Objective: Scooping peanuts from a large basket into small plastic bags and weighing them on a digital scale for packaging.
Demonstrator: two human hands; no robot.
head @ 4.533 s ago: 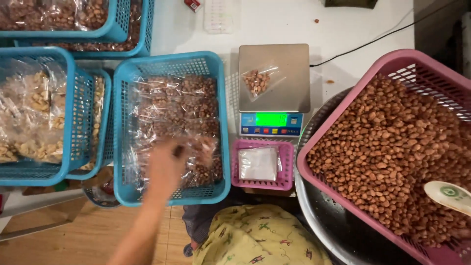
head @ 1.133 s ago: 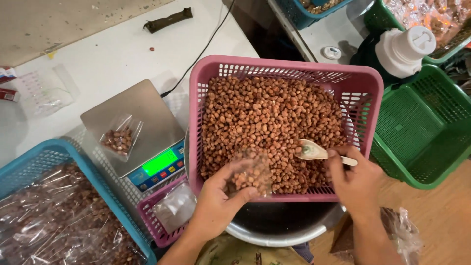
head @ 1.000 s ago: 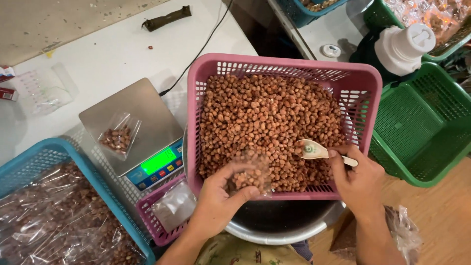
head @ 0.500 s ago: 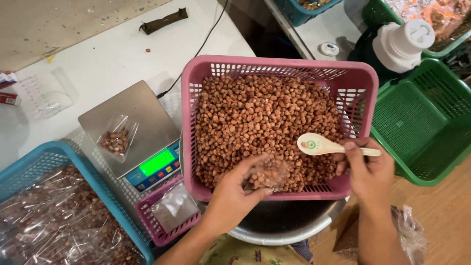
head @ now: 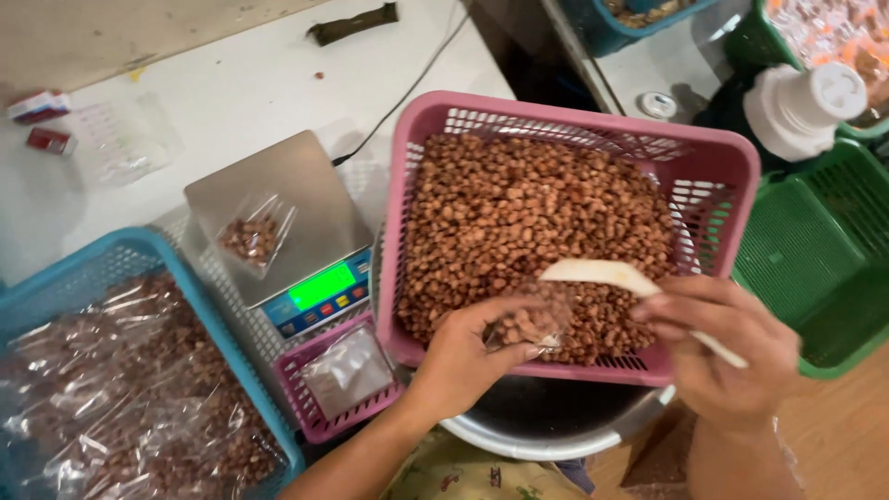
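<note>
Holding a clear nut bag, left hand grip clamped; right hand clamps a pale spoon.

Left hand holding small bag, right hand tipping scoop — peanut basket beneath

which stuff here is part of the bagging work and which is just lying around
In use: left hand, small clear bag, right hand, pale scoop, pink basket of nuts, scale.
Lying about: green basket, white jar, dark strip.

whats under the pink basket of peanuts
A round metal basin sits under the pink basket of peanuts; only its front rim and dark inside show. The rest, and any contents, are covered.
</note>
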